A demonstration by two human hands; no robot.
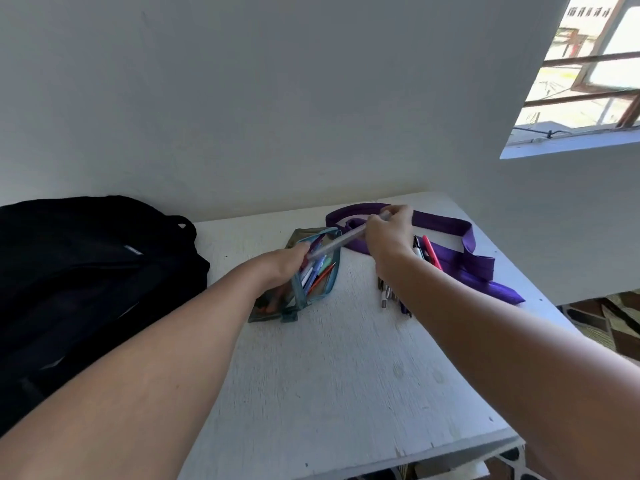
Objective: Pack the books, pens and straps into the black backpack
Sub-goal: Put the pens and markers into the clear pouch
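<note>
Currently: pens step | soft black fabric backpack [86, 271] lies at table's left, away from the hands | left hand [282, 263] grips open clear teal-edged pencil pouch [308, 275] | right hand [388, 233] pinches translucent pen [341, 239], tip at pouch mouth | loose pens [391, 294], purple strap [460, 251] lie right | next: slide pen fully in.

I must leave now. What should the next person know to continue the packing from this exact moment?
Left hand: holds the clear pencil pouch open on the white table.
Right hand: pinches a pen, its tip at the pouch mouth.
Done: several pens are already in the pouch.
Left: the loose pens under the right forearm, two more on the purple strap, then pouch and strap into the black backpack at the table's left. No books are in view.
</note>
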